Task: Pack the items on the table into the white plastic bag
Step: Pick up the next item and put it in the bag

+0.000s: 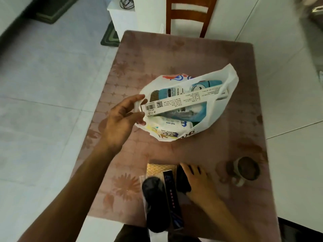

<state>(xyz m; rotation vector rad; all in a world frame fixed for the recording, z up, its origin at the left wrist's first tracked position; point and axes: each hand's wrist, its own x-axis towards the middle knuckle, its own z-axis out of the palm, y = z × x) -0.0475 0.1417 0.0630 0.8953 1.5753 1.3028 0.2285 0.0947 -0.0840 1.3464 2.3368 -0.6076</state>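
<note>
The white plastic bag [219, 109] lies open in the middle of the table. Inside it I see a long white box with a barcode [176, 103], blue packets [174, 91] and a pack of baby wipes [172, 125]. My left hand [122, 119] grips the bag's left handle [137, 104] at the mouth. My right hand [199, 182] rests near the front edge on a flat black item [181, 180], fingers curled over it. Beside it lie a long dark box [172, 198], a black rounded object [154, 203] and a gold packet [160, 169].
The table [192, 55] wears a pinkish flowered cloth. A mug with dark liquid [246, 170] stands at the right front. A wooden chair [188, 14] is at the far side. Tiled floor lies left and right.
</note>
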